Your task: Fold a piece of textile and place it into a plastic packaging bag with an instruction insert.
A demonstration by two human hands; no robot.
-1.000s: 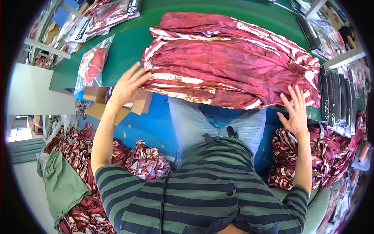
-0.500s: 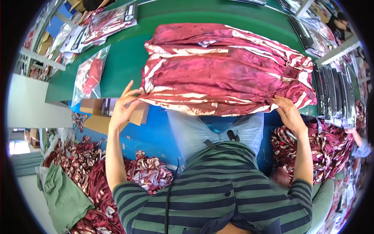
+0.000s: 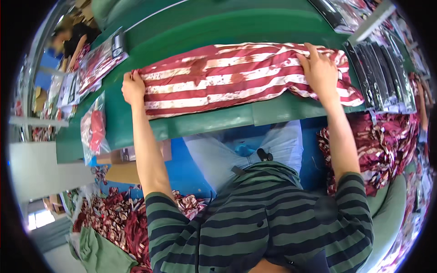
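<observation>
A red-and-white striped garment [image 3: 218,77] with dark reddish blotches lies folded into a long band across the green table. At its left end, my left hand [image 3: 133,89] pinches the upper corner between thumb and fingers. My right hand [image 3: 320,75] rests on top of the cloth toward its right end, fingers stretched out and thumb apart. Under that hand the fabric is bunched and wrinkled. A clear plastic bag [image 3: 94,125] with a red item inside lies at the table's left front edge, near my left forearm.
The green table [image 3: 205,123] ends just in front of my lap. Flat black packages [image 3: 375,75] stand in a row at the right. Bagged garments [image 3: 102,61] lie at the back left. Heaped red-and-white clothes [image 3: 371,150] sit low at the right, with another heap [image 3: 111,214] at the left.
The garment went from a wide, mostly red spread to a narrower striped band lying farther from me. My left hand moved left and away; my right hand moved farther onto the cloth.
</observation>
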